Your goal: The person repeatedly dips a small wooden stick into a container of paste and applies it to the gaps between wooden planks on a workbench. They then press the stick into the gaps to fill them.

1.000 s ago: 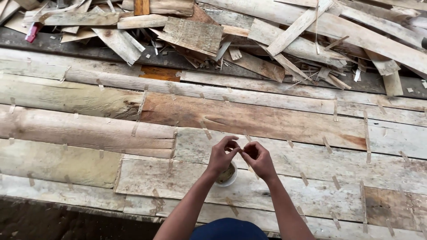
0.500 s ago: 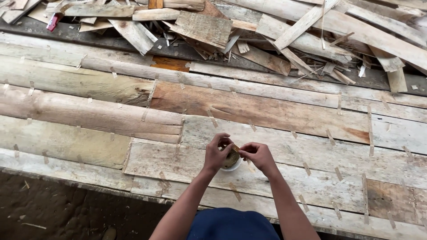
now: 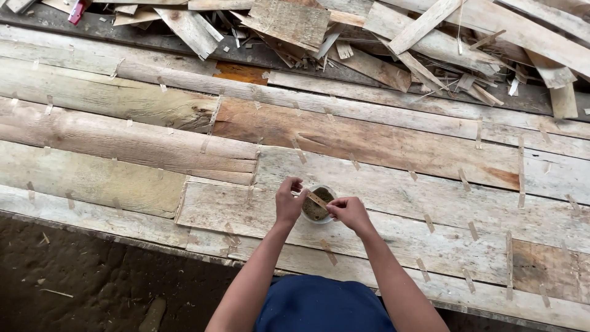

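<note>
Head view, left hand: the left hand (image 3: 289, 200) hovers over the wooden sheets, its fingers pinched on the near end of a small strip of tape (image 3: 317, 199), the thumb and forefinger closed on it.
Head view, right hand: the right hand (image 3: 348, 213) sits just beside the left, its fingers curled and grasping the other end of the same strip, so the strip spans the gap between the two hands.
Strip: short, tan, thin and slightly slanted; it lies right above the mouth of the small cup.
Cup: a small white cup (image 3: 317, 206) stands on the sheets between the hands, with a dull brownish-green content inside; whether the strip touches that content cannot be told.
Sheets: wide pale wood veneer sheets (image 3: 393, 141) lie flat side by side and fill the middle of the view, their seams crossed by many short tan tape pieces (image 3: 428, 222).
Near edge: the sheets end at a front edge, below which dark earth floor (image 3: 92, 276) shows on the left.
Person: both bare forearms reach up from the bottom of the view, above a blue garment (image 3: 322, 307).
Far side: a heap of broken wood scraps (image 3: 393, 37) lies beyond the sheets, well apart from the hands; a small red object (image 3: 78, 10) rests at the top left among them.
</note>
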